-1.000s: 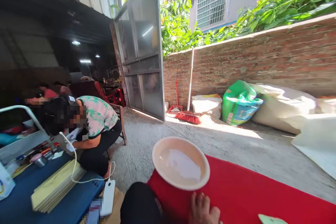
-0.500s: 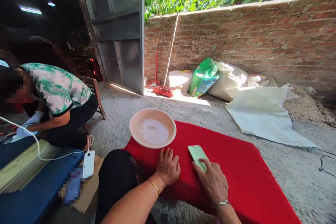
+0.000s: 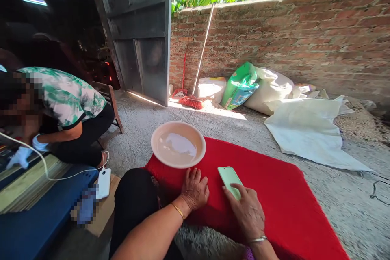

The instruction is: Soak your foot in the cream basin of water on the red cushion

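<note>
My left hand [image 3: 195, 189] lies on the red cloth [image 3: 274, 203] with its fingers stretched out and a little apart, just below a basin. That shallow pinkish basin [image 3: 158, 158] holds clear liquid with a bright reflection and rests over the far left corner of the cloth. My right hand [image 3: 246, 211] grips the near end of a flat pale green piece [image 3: 227, 174], thumb on its left and fingers over its right side. It is shaped like a phone, with rounded corners and a small dark spot near the far edge; its kind is unclear. It lies against the cloth.
At left, a co-worker [image 3: 70, 93] bends over long boards [image 3: 33, 187] on a blue surface [image 3: 45, 219], wearing white gloves [image 3: 21, 157]. A white power bank [image 3: 104, 183] with a cable is nearby. Beyond are a metal door [image 3: 146, 40], broom [image 3: 191, 101], sacks [image 3: 239, 89] and brick wall [image 3: 274, 32].
The view has shifted slightly and the reflection in the basin has changed shape. The co-worker's gloved hands have moved apart over the boards. My hands and the green piece have barely moved.
</note>
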Demonstrator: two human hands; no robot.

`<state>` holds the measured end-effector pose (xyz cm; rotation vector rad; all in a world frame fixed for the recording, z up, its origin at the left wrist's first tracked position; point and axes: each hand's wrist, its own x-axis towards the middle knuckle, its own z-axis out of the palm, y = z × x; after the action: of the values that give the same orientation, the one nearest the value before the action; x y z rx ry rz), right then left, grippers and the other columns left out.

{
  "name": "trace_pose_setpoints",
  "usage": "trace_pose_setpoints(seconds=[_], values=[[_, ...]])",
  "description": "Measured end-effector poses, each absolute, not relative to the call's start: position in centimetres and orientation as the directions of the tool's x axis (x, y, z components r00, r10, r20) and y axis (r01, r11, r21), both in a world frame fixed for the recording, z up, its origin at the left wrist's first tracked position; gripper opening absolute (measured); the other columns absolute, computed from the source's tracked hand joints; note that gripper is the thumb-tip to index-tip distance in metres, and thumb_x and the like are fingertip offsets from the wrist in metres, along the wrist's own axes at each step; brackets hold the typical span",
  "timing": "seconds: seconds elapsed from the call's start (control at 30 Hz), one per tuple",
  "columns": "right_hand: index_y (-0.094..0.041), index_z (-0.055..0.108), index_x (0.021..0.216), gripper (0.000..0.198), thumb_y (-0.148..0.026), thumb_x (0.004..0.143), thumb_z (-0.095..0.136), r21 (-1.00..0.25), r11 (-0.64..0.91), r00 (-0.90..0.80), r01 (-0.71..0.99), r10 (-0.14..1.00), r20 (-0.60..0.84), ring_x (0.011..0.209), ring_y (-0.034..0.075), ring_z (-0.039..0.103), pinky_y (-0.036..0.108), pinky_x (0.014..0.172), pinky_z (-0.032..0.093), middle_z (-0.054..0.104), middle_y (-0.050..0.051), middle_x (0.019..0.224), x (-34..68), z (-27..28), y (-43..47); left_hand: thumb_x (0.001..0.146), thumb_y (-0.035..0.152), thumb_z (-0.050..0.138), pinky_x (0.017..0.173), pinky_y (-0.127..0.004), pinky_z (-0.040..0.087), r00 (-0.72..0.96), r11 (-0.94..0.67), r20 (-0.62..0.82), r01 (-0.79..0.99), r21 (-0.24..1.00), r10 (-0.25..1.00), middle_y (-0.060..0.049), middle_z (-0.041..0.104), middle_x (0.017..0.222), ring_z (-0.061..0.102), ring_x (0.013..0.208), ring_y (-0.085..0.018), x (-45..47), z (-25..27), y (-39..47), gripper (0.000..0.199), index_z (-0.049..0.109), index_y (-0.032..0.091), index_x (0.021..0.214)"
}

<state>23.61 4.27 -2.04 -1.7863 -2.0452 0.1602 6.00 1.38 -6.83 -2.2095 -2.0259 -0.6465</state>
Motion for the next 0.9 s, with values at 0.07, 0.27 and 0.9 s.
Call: trace_pose_setpoints(seconds=[0.07,0.27,0.9], values=[[-0.021,0.071,0.105,0.049,-0.055,0.089,0.040,-0.298,0.210,-0.148,0.931,0.965,0.218,0.079,0.028,0.064,0.040,0.072,0.050,0.063,0.013,0.095,23.0,-2.4,4.1,0.087,0.035,0.051,0.110,-0.050,0.040,0.042,-0.126,0.350,0.967,0.221,0.936,-0.012,0.063,0.129,0.054,0.125,-0.027,6.0,-6.7,1.4,0.032,0.064,0.022,0.113],[-0.025,0.072,0.102,0.052,-0.063,0.084,0.041,-0.282,-0.131,0.190,0.951,0.962,0.195,0.081,0.031,0.063,0.041,0.064,0.049,0.062,0.013,0.091,30.1,-3.5,5.4,0.088,0.035,0.049,0.110,-0.050,0.040,0.044,-0.129,0.339,0.963,0.234,0.940,-0.012,0.063,0.130,0.054,0.125,-0.027,6.2,-6.5,1.3,0.034,0.064,0.023,0.115],[-0.026,0.070,0.095,0.058,-0.074,0.079,0.041,-0.368,-0.042,0.122,0.929,0.973,0.197,0.068,0.026,0.061,0.042,0.065,0.052,0.062,0.009,0.088,31.3,-3.2,1.7,0.087,0.029,0.049,0.112,-0.050,0.037,-0.018,-0.125,0.361,0.922,0.368,0.932,-0.011,0.064,0.127,0.052,0.125,-0.026,6.4,-6.7,1.4,0.031,0.063,0.022,0.114]])
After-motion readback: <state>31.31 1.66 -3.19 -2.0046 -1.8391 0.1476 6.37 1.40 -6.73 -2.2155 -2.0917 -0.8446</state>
